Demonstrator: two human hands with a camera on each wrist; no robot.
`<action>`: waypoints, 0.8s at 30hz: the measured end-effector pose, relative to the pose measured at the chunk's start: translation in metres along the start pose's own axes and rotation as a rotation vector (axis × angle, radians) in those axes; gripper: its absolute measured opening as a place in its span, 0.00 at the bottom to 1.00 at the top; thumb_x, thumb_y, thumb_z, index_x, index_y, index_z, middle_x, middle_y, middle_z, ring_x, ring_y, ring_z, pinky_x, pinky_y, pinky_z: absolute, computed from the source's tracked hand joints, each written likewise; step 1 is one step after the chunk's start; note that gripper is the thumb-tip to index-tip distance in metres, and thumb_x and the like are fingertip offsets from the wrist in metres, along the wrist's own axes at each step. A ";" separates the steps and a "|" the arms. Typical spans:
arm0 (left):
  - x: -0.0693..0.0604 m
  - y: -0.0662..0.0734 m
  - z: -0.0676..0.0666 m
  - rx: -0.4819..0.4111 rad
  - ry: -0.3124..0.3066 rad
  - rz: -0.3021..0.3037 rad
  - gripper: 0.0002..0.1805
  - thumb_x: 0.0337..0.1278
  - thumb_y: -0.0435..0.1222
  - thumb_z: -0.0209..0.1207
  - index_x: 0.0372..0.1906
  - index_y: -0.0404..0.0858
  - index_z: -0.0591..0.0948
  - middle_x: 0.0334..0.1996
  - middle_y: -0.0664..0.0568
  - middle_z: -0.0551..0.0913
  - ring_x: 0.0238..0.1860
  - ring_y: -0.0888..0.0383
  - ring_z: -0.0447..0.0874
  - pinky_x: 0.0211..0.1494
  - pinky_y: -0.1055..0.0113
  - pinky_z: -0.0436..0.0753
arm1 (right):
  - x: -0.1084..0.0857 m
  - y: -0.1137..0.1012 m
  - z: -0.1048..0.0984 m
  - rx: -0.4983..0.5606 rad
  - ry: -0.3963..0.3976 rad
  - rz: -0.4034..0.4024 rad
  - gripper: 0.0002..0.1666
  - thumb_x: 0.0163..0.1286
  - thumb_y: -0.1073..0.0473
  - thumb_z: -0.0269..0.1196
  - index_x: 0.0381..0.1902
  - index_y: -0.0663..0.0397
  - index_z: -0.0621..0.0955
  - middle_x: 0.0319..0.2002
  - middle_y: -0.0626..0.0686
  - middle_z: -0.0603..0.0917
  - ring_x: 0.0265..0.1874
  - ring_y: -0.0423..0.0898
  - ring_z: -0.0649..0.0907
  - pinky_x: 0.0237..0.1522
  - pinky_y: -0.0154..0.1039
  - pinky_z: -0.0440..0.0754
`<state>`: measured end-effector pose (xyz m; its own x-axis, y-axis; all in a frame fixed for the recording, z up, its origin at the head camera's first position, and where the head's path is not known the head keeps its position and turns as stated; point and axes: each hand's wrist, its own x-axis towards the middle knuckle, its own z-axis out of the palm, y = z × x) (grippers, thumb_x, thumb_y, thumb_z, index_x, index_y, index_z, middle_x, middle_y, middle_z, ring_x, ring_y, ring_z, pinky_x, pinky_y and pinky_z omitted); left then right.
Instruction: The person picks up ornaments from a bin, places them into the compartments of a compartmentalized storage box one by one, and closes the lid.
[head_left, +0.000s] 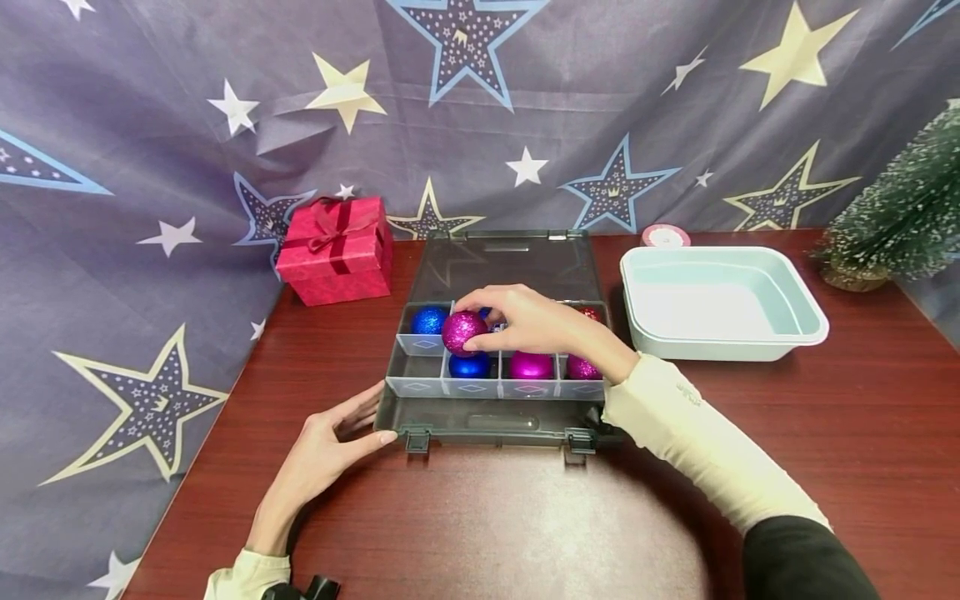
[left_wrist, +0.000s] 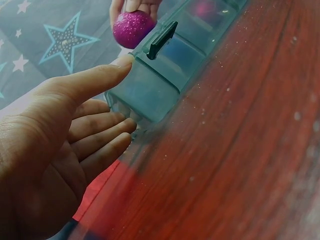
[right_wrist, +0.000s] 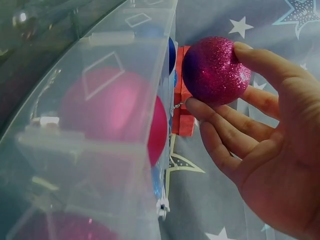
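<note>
A magenta glitter ball ornament (head_left: pixel 464 333) is pinched between the thumb and fingers of my right hand (head_left: pixel 528 319), above the left part of an open plastic case (head_left: pixel 498 421). In the right wrist view the ball (right_wrist: pixel 216 71) is clear of the dividers. My left hand (head_left: pixel 322 446) touches the case's front left corner, its thumb on the rim and its extended fingers along the side. Within the case sit a blue glitter ball (head_left: pixel 429 320), a shiny blue ball (head_left: pixel 469 367), a smooth magenta ball (head_left: pixel 532 365) and another magenta glitter ball (head_left: pixel 583 367). My right hand partly hides the back row.
Behind the compartments the grey lid (head_left: pixel 506 268) stands open. To the right is a pale green tub (head_left: pixel 723 346), with a ribbon roll (head_left: pixel 666 237) behind it and a small frosted tree (head_left: pixel 896 200) beyond. A red gift box (head_left: pixel 335 250) stands back left.
</note>
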<state>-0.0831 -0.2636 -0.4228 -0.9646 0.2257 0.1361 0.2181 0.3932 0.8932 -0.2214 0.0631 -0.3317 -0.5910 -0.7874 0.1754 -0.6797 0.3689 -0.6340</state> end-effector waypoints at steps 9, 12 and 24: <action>0.000 0.000 0.000 0.004 0.004 0.006 0.36 0.59 0.34 0.74 0.73 0.43 0.76 0.61 0.45 0.83 0.58 0.50 0.85 0.58 0.71 0.83 | 0.017 -0.006 0.009 -0.017 -0.035 -0.011 0.30 0.71 0.49 0.71 0.66 0.55 0.80 0.61 0.56 0.82 0.51 0.50 0.86 0.56 0.39 0.85; 0.000 0.000 0.000 0.011 0.003 0.002 0.36 0.60 0.35 0.74 0.73 0.44 0.76 0.61 0.46 0.83 0.58 0.51 0.85 0.58 0.71 0.82 | 0.021 -0.008 0.012 -0.021 -0.043 -0.025 0.31 0.71 0.49 0.71 0.67 0.55 0.79 0.60 0.57 0.82 0.51 0.50 0.87 0.56 0.39 0.84; 0.001 -0.002 0.000 0.007 0.001 0.002 0.36 0.59 0.36 0.74 0.73 0.45 0.76 0.61 0.47 0.83 0.59 0.53 0.85 0.59 0.70 0.83 | 0.037 -0.012 0.021 -0.066 -0.059 -0.062 0.30 0.72 0.49 0.70 0.66 0.55 0.80 0.59 0.54 0.83 0.48 0.46 0.85 0.55 0.35 0.82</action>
<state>-0.0844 -0.2639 -0.4243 -0.9643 0.2260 0.1381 0.2209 0.3991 0.8899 -0.2257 0.0193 -0.3333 -0.5211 -0.8370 0.1669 -0.7429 0.3486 -0.5715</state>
